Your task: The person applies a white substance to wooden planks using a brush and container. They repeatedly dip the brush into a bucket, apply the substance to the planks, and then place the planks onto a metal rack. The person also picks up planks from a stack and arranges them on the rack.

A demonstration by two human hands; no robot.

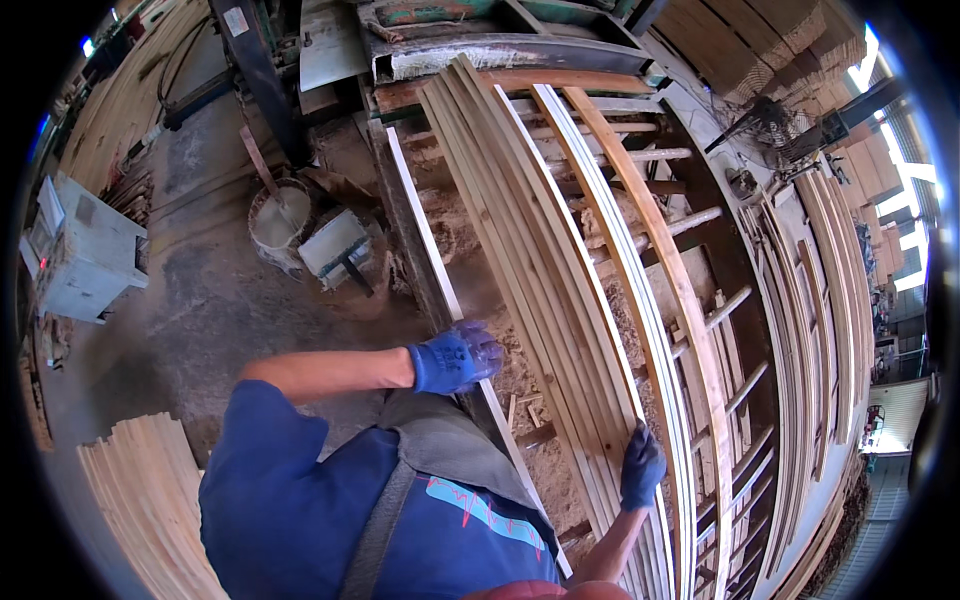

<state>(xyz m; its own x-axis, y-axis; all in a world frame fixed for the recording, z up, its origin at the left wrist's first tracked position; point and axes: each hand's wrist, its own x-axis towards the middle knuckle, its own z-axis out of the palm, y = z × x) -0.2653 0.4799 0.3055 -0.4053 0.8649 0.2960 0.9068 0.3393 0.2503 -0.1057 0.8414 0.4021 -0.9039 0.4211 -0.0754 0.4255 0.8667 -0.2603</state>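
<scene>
Long pale wooden strips (545,270) lie side by side in a bundle across a roller frame. My right hand (642,467), in a blue work glove, is closed at the bundle's right edge, curled around the outermost strip; its fingertips are partly hidden. A single narrow wooden strip (424,222) runs along the frame's near left edge. Over that strip lies my left hand (455,357), also gloved in blue, with its fingers stretched out to the right. Another group of pale strips (610,210) and a wider yellowish board (655,225) lie to the right of the bundle.
Metal rollers (690,222) cross the frame above sawdust. A bucket (279,222) and a pale box-shaped container (333,244) stand on the floor at left. Stacked timber (150,500) lies at lower left, with more boards (815,300) at right. A grey cabinet (90,245) stands far left.
</scene>
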